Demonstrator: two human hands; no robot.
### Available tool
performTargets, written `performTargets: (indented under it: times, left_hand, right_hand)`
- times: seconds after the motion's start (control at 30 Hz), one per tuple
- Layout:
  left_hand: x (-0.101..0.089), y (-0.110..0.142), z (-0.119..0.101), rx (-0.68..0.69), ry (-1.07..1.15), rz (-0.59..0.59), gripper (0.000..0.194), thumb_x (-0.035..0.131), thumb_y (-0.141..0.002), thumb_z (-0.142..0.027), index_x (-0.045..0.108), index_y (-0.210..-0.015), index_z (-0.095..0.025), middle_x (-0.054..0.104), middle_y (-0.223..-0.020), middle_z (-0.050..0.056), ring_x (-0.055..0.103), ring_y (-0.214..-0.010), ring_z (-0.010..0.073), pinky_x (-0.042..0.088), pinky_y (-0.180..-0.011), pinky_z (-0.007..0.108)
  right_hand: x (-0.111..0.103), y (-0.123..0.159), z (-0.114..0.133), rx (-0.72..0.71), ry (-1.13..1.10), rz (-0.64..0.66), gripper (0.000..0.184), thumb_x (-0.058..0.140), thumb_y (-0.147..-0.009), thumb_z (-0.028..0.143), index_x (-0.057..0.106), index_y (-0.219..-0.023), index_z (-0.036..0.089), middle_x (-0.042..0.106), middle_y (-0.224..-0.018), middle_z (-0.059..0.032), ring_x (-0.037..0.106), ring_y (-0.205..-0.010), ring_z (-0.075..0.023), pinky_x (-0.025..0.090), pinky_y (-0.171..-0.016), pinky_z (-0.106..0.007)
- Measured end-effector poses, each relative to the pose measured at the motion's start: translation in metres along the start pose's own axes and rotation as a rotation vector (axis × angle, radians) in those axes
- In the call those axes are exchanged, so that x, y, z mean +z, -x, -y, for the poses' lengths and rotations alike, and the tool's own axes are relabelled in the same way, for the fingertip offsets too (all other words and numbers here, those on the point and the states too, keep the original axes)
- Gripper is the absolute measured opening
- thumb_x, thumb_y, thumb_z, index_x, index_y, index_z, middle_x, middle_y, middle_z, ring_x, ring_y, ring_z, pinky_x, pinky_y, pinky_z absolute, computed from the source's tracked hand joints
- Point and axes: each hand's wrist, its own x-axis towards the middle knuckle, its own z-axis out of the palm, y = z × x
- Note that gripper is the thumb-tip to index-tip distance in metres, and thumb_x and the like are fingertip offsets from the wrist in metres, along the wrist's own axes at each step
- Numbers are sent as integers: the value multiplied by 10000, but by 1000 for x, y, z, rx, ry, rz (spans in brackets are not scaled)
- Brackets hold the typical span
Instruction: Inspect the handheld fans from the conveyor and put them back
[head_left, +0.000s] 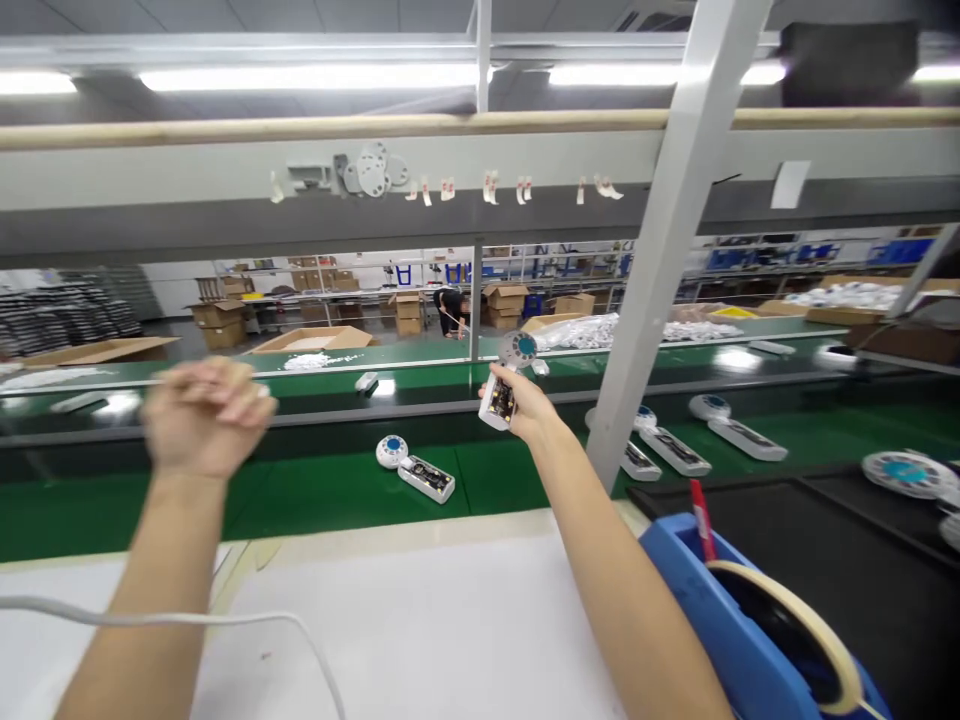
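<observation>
From my feed, the right hand [523, 402] is clamped round a handheld fan [499, 402], its exposed circuit board facing me. The fan's long axis leans from lower left up to the right, placing its round blue-hubbed head [520, 349] beyond the fist. The left hand [206, 420] is well apart, blurred, its fingers curled closed with nothing visible in them, so the right is plainly the nearer hand to the fan. Below both hands runs a green conveyor belt [330, 495] carrying another fan [420, 477], while a blue tape dispenser [720, 600] sits at lower right.
</observation>
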Motion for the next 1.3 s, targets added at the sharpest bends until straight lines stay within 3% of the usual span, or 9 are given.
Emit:
performTargets:
  times: [0.13,0.2,0.3,0.47,0.63,0.83,1.0,1.13,1.3]
  left_hand:
    - [28,-21,71,-413,-642,51,433,590,-834,-550,551,-703,-140,499,-526,16,508,-455,156,396,-443,254]
    - [48,-26,107,-579,-864,108,452,614,-866,-558,599,-749,-122,555,-578,27,560,-516,169,497,-566,316]
    - [72,-26,145,-641,-1083,99,561,518,-918,-657,642,-905,-109,657,-884,107,650,-869,232,504,-892,449]
    - [88,-33,171,-678,-1171,70,661,561,-883,-687,590,-1197,-105,539,-1294,179,520,-1204,315,382,-1059,533]
    - [89,-40,179,-677,-969,54,490,711,-872,-367,527,-1257,-128,537,-1245,137,551,-1117,278,469,-978,485]
    - [102,-29,156,-601,-312,72,362,619,-931,-262,465,-1235,-139,593,-959,66,637,-804,186,571,-705,334]
    - [106,-18,102,-389,169,17,360,561,-924,-296,427,-1247,-214,588,-1028,65,642,-794,151,565,-662,269]
    - [99,3,45,-279,311,46,503,593,-829,-180,440,-1306,-224,595,-1193,96,662,-850,192,589,-708,316]
    - [95,37,-5,-230,272,195,599,664,-811,-222,389,-1341,-172,653,-978,117,675,-724,237,550,-592,277]
  right_hand:
    - [7,10,6,79,-22,60,106,518,-835,78,520,-769,161,616,-592,-39,645,-521,-181,564,-478,-287]
    - [10,15,10,81,-28,81,156,484,-786,16,490,-750,167,621,-613,-44,664,-559,-189,594,-541,-317]
    - [15,23,14,58,-26,103,191,479,-760,-15,460,-754,175,636,-665,-53,693,-640,-200,613,-607,-339]
    - [22,42,23,-3,24,148,224,492,-742,-21,502,-860,169,650,-752,-60,710,-720,-228,604,-554,-326]
    - [29,70,36,-125,55,271,444,511,-721,25,532,-1129,199,657,-845,-42,707,-765,-224,611,-584,-333]
    - [31,105,51,-209,173,423,714,565,-714,103,401,-1388,274,669,-995,-31,677,-739,-175,586,-607,-277]
    - [30,121,57,-234,211,471,835,600,-717,129,312,-1478,314,678,-994,-22,676,-757,-177,575,-611,-268]
    - [33,124,55,-276,237,506,861,606,-738,157,253,-1506,319,690,-910,-11,672,-727,-174,550,-598,-256]
    - [41,128,49,-309,281,506,859,623,-723,157,267,-1489,310,677,-971,-15,677,-801,-177,542,-619,-255]
